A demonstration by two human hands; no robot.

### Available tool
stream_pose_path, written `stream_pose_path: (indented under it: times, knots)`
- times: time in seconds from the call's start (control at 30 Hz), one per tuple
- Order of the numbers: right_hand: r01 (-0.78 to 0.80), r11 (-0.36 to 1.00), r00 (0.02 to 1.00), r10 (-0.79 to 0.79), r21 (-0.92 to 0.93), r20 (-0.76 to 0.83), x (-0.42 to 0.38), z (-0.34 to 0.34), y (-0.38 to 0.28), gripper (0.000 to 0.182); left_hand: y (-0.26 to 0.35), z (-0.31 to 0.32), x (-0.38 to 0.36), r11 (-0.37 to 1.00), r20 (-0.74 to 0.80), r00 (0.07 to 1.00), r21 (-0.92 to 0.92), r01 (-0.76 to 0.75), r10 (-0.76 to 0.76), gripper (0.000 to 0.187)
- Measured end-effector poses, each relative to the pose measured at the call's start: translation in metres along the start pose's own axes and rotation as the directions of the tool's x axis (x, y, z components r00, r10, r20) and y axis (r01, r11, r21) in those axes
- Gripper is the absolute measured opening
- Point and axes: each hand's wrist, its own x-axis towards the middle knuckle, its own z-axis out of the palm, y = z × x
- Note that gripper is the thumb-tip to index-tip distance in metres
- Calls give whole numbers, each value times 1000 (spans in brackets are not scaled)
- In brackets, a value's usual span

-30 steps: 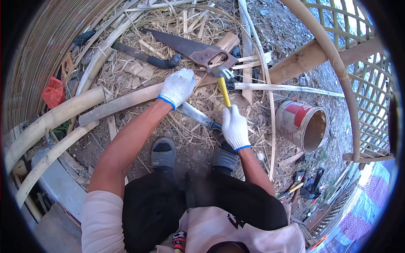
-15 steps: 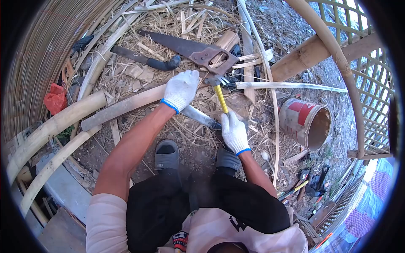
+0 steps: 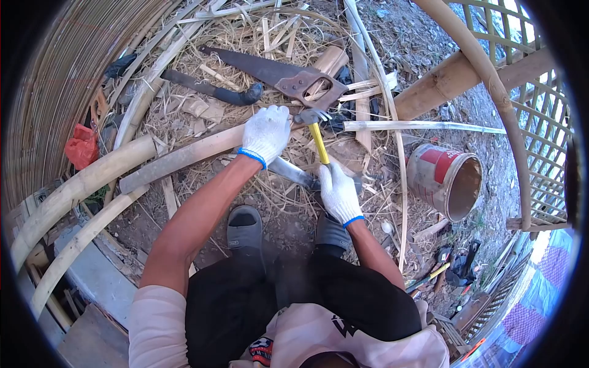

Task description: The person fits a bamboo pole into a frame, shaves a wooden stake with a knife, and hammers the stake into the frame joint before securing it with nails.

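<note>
My left hand (image 3: 268, 134), in a white knit glove with a blue cuff, is closed over the far end of a bamboo pole (image 3: 187, 156). My right hand (image 3: 338, 193), gloved alike, grips the yellow handle of a claw hammer (image 3: 319, 144). Its metal head is right at the pole's end, just beside my left fingers. Below the pole lies a long blade (image 3: 288, 170), its dark handle end partly behind my right hand. A handsaw (image 3: 264, 69) with a brown wooden handle rests beyond both hands, and a dark curved-handled tool (image 3: 215, 91) lies left of it.
A paint bucket (image 3: 423, 175) lies on its side at right. Thick bamboo poles (image 3: 86, 184) curve along the left, near a red plastic bag (image 3: 80, 146). Shavings and split strips cover the ground. A bamboo lattice (image 3: 546, 135) stands far right.
The hammer and my right hand have shifted slightly left. My left hand has moved a little to the right and remains on the pole.
</note>
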Motion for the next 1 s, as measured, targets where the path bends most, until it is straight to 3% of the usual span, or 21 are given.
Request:
stream_pose_path:
  times: [0.2, 0.3, 0.4, 0.43, 0.57, 0.67, 0.73, 0.77, 0.93, 1.0]
  knots:
    - [-35, 999, 999, 35, 33, 13, -8, 5, 2, 30, 4, -12, 17, 937, 217, 941, -181, 299, -259, 30]
    - [-77, 996, 996, 75, 44, 40, -8, 5, -2, 32, -7, -18, 20, 850, 366, 896, -358, 385, -252, 34]
    - [-103, 993, 993, 98, 62, 69, -7, 0, -1, 35, -15, -17, 16, 709, 380, 905, -583, 397, -194, 36]
    - [-118, 991, 990, 113, 66, 86, -6, -1, 0, 35, -18, -17, 17, 731, 382, 908, -568, 379, -173, 35]
    - [-154, 975, 986, 141, 159, 93, -6, 8, 12, 36, -22, -16, 14, 685, 284, 944, -656, 318, -167, 33]
    - [-147, 981, 986, 135, 127, 95, -6, 0, -3, 33, -19, -12, 6, 666, 220, 958, -689, 286, -185, 32]
    - [2, 996, 1000, -3, 88, 1, -2, 1, -5, 30, -14, -15, 2, 667, 231, 950, -677, 311, -209, 31]
    - [77, 995, 996, -74, 63, -42, 0, 1, -5, 28, -11, -16, 0, 674, 225, 951, -671, 310, -213, 30]
    - [160, 981, 985, -166, -105, -53, 3, -8, -15, 24, -10, -11, -8, 773, 168, 960, -570, 279, -223, 28]
    - [140, 985, 989, -145, -96, -43, 3, -10, -16, 23, -11, -3, -11, 843, 2, 983, -513, 159, -184, 25]
